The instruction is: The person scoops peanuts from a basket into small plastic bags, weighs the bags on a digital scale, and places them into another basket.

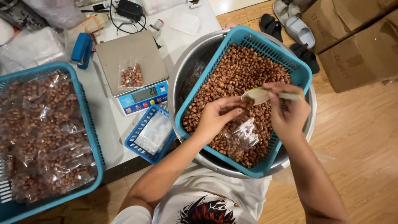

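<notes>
My left hand [216,117] pinches open a small clear plastic bag [242,135] over a blue basket [304,74] full of brown nuts [236,66]. My right hand [288,112] grips a pale green spoon [259,95] by its handle, the bowl tipped at the bag's mouth. The bag hangs below both hands and holds a few nuts. The basket rests tilted inside a large metal bowl [186,70].
A digital scale [132,70] on the white table carries a small filled bag [131,76]. A small blue basket [151,133] holds empty bags. A large blue basket [89,124] at left holds several filled bags. Cardboard boxes [356,45] and sandals [290,25] lie on the wooden floor.
</notes>
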